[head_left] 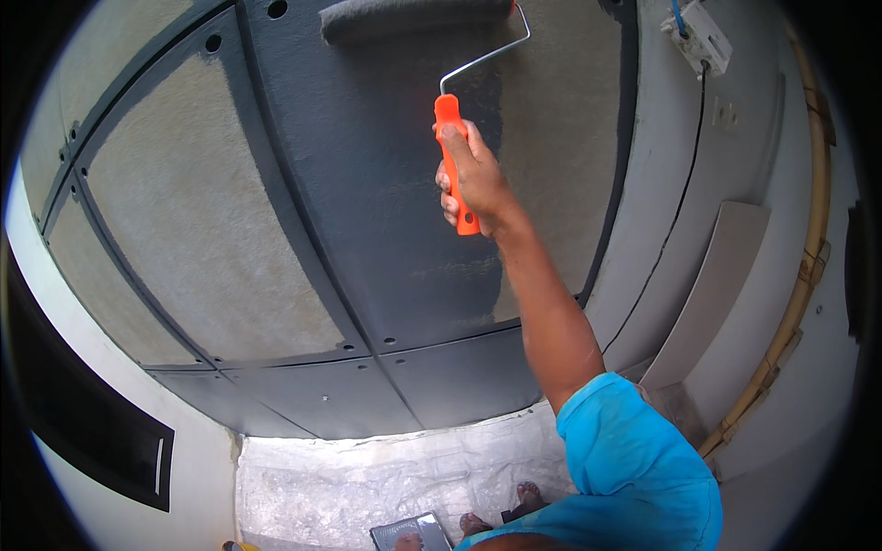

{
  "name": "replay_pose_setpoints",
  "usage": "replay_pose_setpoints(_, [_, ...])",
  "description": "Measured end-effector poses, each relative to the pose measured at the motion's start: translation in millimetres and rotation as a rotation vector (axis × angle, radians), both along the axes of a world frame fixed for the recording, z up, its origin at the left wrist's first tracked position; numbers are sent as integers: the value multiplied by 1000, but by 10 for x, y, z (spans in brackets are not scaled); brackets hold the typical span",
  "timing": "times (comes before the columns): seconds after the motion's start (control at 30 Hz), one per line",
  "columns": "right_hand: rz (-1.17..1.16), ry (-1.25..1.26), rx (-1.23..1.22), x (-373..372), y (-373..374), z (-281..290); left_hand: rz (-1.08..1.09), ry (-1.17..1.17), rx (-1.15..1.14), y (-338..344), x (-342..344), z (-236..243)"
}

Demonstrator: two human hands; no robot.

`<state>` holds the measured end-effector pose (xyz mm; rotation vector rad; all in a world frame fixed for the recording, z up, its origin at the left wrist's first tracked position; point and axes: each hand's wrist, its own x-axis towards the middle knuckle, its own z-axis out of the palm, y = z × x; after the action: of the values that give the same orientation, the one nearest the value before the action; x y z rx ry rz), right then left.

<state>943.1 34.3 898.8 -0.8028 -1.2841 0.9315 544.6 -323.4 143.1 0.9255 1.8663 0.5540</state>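
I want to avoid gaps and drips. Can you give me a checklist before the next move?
1. Right hand closed round the orange handle: ok.
2. Roller pressed firmly on the panel: cannot tell.
3. Panel fully coated: not ok, a strip on its right is bare.
4. Sheet spread along the wall's foot: ok.
5. Cable clear of the roller: ok.
6. Enough paint in the tray: cannot tell.

Turquoise shirt (648,468), creased short sleeve (597,427); forearm (551,312), fingers (449,204) bare.
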Motion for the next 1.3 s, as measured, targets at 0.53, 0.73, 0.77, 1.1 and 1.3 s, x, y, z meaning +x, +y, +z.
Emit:
replay_pose_setpoints(0.53, [69,117,-282,24,-510,-1054,215,-186,-69,-251,79,824])
replay_pose_setpoints(0.73, [92,210,-473,26,-881,-1885,126,-126,-46,-288,-110,889])
replay_pose_setpoints(0.77, [86,225,-510,30,-938,-2044,113,-113,-50,-300,-127,884])
replay_pose_setpoints(1.1, [61,246,-716,73,-1321,-3224,85,-118,-89,-476,-168,1252])
replay_pose_setpoints(1.3, [29,270,-899,87,-1408,-3668,94,-90,-108,-553,-116,1376])
